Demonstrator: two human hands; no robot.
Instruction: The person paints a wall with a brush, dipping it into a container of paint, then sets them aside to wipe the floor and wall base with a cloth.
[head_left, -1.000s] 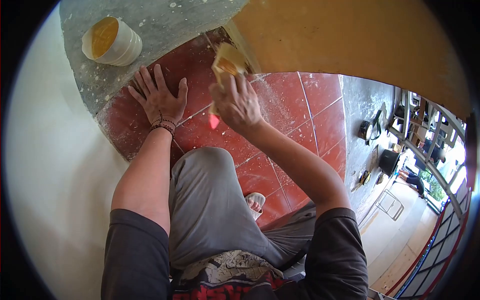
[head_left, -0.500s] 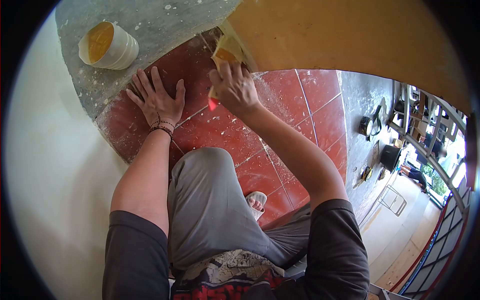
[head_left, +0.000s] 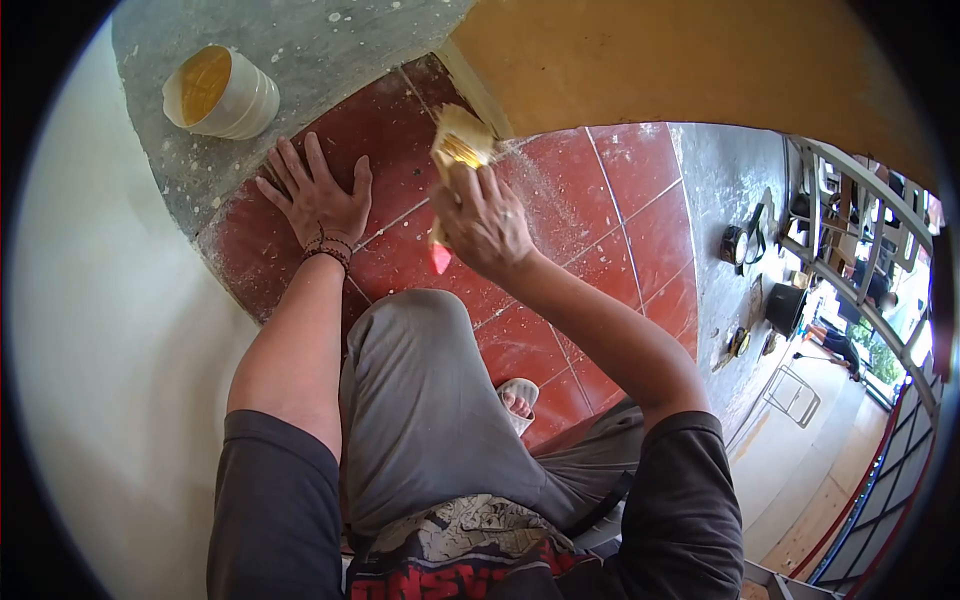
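My right hand (head_left: 487, 222) grips a paintbrush (head_left: 459, 135) by its handle. The brush has pale bristles, a shiny gold ferrule and a red handle end that shows below my fingers. Its bristles point up toward the lower edge of an orange-brown panel (head_left: 680, 65). My left hand (head_left: 322, 198) lies flat with spread fingers on the dusty red tiles (head_left: 440, 265). A cut-off white plastic container (head_left: 240, 100) with yellowish-orange colour inside stands on the grey, paint-spotted floor beyond my left fingertips.
A white wall (head_left: 120, 330) rises close on the left. Off to the right are a black bucket (head_left: 785, 308), a round can (head_left: 735, 245), metal frames (head_left: 850, 170) and a person (head_left: 835, 345) in the distance. My sandalled foot (head_left: 518, 400) rests on the tiles.
My right hand has drawn the brush down toward me, away from the corner at the panel's edge. My left hand remains nearly in place.
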